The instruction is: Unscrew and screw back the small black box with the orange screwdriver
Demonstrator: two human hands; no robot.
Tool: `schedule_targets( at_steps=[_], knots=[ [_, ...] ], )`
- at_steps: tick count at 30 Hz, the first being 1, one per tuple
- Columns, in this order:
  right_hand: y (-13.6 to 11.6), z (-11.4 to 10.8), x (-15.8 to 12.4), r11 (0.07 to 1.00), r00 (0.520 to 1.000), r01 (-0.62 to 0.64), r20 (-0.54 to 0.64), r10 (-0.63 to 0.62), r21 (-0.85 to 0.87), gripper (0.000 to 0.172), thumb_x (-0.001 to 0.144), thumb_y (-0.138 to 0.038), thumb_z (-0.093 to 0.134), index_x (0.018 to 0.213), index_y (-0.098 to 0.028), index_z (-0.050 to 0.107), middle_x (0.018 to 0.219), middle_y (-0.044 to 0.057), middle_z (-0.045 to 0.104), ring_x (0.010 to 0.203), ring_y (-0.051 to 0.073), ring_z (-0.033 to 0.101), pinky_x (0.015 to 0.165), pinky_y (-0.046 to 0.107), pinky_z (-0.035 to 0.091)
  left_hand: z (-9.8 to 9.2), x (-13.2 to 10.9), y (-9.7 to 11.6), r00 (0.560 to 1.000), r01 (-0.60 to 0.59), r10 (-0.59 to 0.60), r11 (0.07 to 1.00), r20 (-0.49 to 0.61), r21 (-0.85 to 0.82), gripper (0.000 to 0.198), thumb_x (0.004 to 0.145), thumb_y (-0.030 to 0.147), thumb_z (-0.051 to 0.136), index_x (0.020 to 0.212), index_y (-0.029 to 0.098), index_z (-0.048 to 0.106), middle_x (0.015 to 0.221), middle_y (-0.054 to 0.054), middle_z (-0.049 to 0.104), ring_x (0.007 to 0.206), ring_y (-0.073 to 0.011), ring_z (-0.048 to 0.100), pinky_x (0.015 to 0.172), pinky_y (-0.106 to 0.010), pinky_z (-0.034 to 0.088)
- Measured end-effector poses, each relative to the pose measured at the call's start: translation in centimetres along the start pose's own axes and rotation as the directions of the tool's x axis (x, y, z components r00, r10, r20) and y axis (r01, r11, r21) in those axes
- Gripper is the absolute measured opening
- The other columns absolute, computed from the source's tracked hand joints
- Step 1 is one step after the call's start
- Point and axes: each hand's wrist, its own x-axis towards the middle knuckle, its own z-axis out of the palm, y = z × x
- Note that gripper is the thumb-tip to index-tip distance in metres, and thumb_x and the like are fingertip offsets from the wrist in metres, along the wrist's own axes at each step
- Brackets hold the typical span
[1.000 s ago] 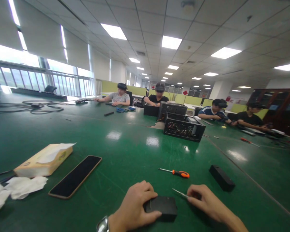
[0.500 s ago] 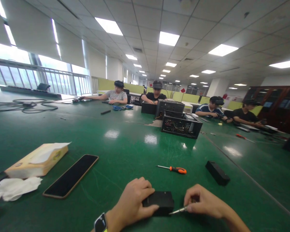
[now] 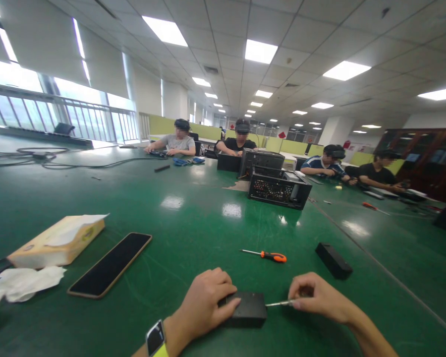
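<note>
A black rectangular box (image 3: 250,312) lies on the green table close in front of me. My left hand (image 3: 210,297) grips its left part, fingers over the top and thumb on the near side. In my right hand (image 3: 314,297) a slim silver metal tool (image 3: 279,303) is pinched between thumb and fingers. Its thin tip points left and meets the box's right end; whether it goes inside I cannot tell. Beyond the hands lies an orange-and-black screwdriver (image 3: 273,256). A second black box (image 3: 333,260) rests to the right, apart from both hands.
At left are a phone (image 3: 111,265), a tissue box (image 3: 59,243) and crumpled tissues (image 3: 29,283). Farther back stands an open black computer case (image 3: 278,191). Several people sit across the table, among them a person in grey (image 3: 178,142). Another screwdriver (image 3: 373,207) lies far right.
The tool's tip has shifted up from the box's near right corner to its right end face, and my right hand has moved slightly right. My left hand keeps its hold.
</note>
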Motion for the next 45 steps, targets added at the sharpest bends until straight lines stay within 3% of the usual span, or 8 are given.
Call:
schedule_targets(
  at_steps=[10, 16, 21, 25, 28, 30, 41, 45],
  knots=[
    [-1.5, 0.2, -0.3, 0.991, 0.999, 0.021, -0.026, -0.025, -0.129, 0.029, 0.082, -0.043, 0.068, 0.080, -0.015, 0.075, 0.071, 0.001, 0.062, 0.066, 0.015, 0.051, 0.061, 0.025, 0.038, 0.1, -0.1, -0.1, 1.000, 0.007, -0.006, 1.000, 0.021, -0.003, 0.014, 0.088, 0.029, 0.064, 0.089, 0.018, 0.072, 0.082, -0.005, 0.068, 0.075, -0.0217, 0.061, 0.066, -0.031, 0.043],
    [-2.1, 0.4, -0.5, 0.970, 0.999, 0.039, 0.003, -0.039, -0.241, 0.044, 0.092, -0.044, 0.054, 0.063, -0.014, 0.066, 0.055, -0.005, 0.042, 0.055, 0.011, 0.037, 0.053, 0.024, 0.029, 0.1, 0.0, -0.2, 1.000, 0.001, -0.001, 1.000, 0.030, -0.016, 0.017, 0.088, 0.033, 0.065, 0.089, 0.017, 0.071, 0.083, -0.005, 0.068, 0.075, -0.0220, 0.061, 0.066, -0.031, 0.044],
    [-1.8, 0.5, -0.6, 0.959, 0.999, 0.043, -0.008, -0.047, -0.279, 0.039, 0.089, -0.042, 0.058, 0.065, -0.013, 0.068, 0.056, -0.004, 0.044, 0.056, 0.011, 0.039, 0.054, 0.023, 0.029, 0.1, -0.1, -0.2, 1.000, -0.007, 0.007, 1.000, 0.012, -0.031, 0.023, 0.093, 0.037, 0.060, 0.089, 0.017, 0.071, 0.082, -0.006, 0.067, 0.075, -0.0215, 0.061, 0.066, -0.030, 0.044],
    [-2.6, 1.3, -0.7, 0.954, 1.000, 0.026, -0.004, -0.028, -0.297, 0.032, 0.087, -0.038, 0.061, 0.068, -0.014, 0.071, 0.058, -0.002, 0.052, 0.058, 0.012, 0.045, 0.056, 0.023, 0.033, 0.2, -0.1, -0.3, 1.000, -0.024, 0.024, 0.999, 0.002, -0.045, 0.043, 0.096, 0.055, 0.052, 0.090, 0.017, 0.071, 0.081, -0.006, 0.067, 0.074, -0.0215, 0.061, 0.065, -0.030, 0.043],
    [-3.4, 2.3, -0.4, 0.920, 0.995, 0.053, -0.056, -0.081, -0.387, 0.030, 0.090, -0.036, 0.059, 0.073, -0.015, 0.073, 0.063, -0.001, 0.059, 0.063, 0.014, 0.051, 0.060, 0.023, 0.036, 0.4, -0.2, -0.4, 0.999, -0.035, 0.034, 0.998, -0.007, -0.058, 0.066, 0.084, 0.078, 0.049, 0.091, 0.017, 0.072, 0.080, -0.007, 0.066, 0.071, -0.0225, 0.061, 0.062, -0.030, 0.043],
    [-3.6, 3.0, 0.0, 0.906, 0.992, 0.074, -0.063, -0.110, -0.417, 0.029, 0.091, -0.036, 0.059, 0.076, -0.016, 0.074, 0.066, -0.001, 0.062, 0.066, 0.014, 0.054, 0.062, 0.023, 0.037, 0.4, -0.1, -0.4, 1.000, -0.030, 0.030, 0.998, -0.006, -0.063, 0.071, 0.079, 0.083, 0.049, 0.091, 0.016, 0.071, 0.080, -0.007, 0.066, 0.071, -0.0230, 0.061, 0.061, -0.030, 0.043],
    [-2.3, 4.4, 0.9, 0.934, 0.992, 0.094, -0.046, -0.117, -0.345, 0.037, 0.096, -0.038, 0.051, 0.071, -0.016, 0.067, 0.063, -0.003, 0.057, 0.065, 0.013, 0.052, 0.065, 0.024, 0.037, 0.2, 0.1, 0.3, 0.999, 0.041, -0.037, 0.994, 0.035, -0.103, 0.049, 0.078, 0.064, 0.068, 0.090, 0.017, 0.069, 0.083, -0.007, 0.066, 0.074, -0.0241, 0.061, 0.064, -0.031, 0.046],
    [-2.1, 5.0, 1.6, 0.939, 0.981, 0.178, -0.025, -0.194, -0.294, 0.035, 0.095, -0.042, 0.052, 0.075, -0.017, 0.066, 0.069, -0.002, 0.059, 0.070, 0.015, 0.054, 0.069, 0.025, 0.039, 0.1, 0.1, 0.5, 0.999, 0.033, -0.035, 0.994, -0.015, -0.101, 0.035, 0.076, 0.049, 0.073, 0.088, 0.017, 0.067, 0.082, -0.007, 0.066, 0.074, -0.0239, 0.060, 0.065, -0.032, 0.045]
  ],
)
